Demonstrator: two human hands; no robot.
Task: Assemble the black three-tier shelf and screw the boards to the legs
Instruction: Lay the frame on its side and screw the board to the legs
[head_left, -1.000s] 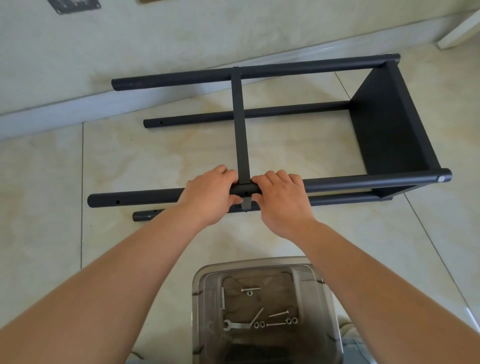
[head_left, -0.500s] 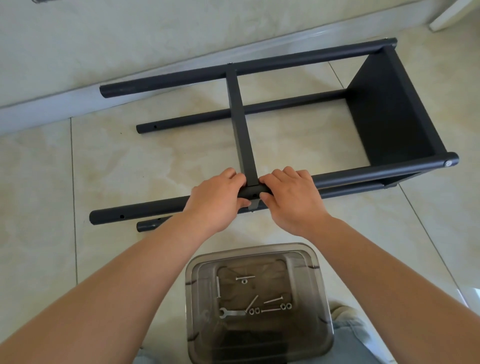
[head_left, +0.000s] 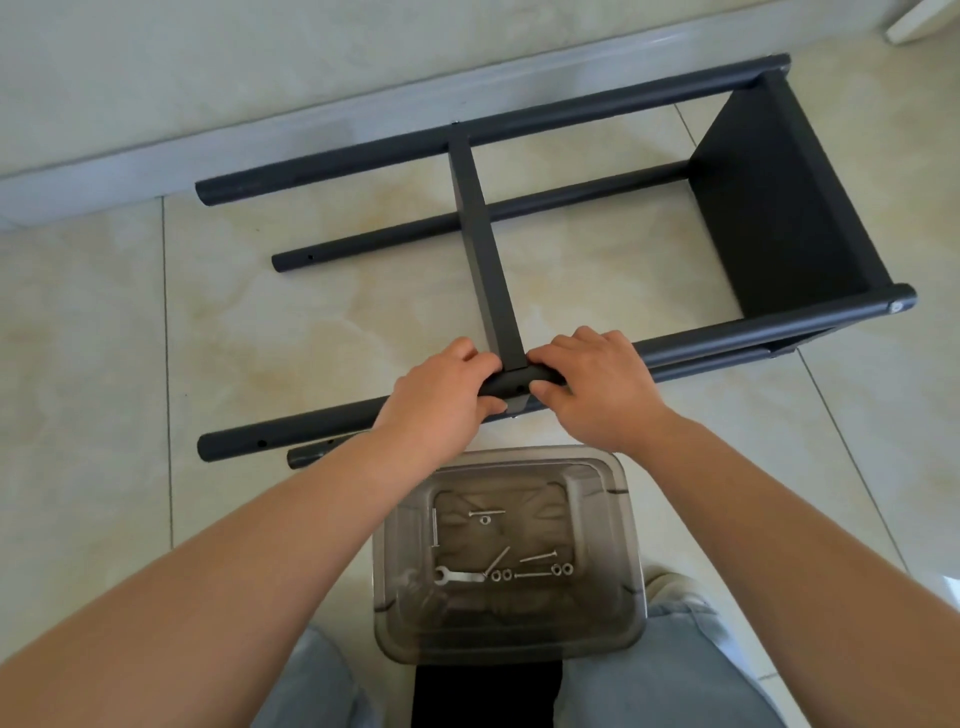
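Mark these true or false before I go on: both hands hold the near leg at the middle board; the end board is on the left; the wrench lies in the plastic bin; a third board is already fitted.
1. Both hands grip the near leg at the middle board: true, left hand and right hand flank the joint.
2. The end board is on the left: false, it sits at the right ends of the legs.
3. The wrench lies in the plastic bin: true, among the screws.
4. A third board is fitted: false, the left leg ends are bare.
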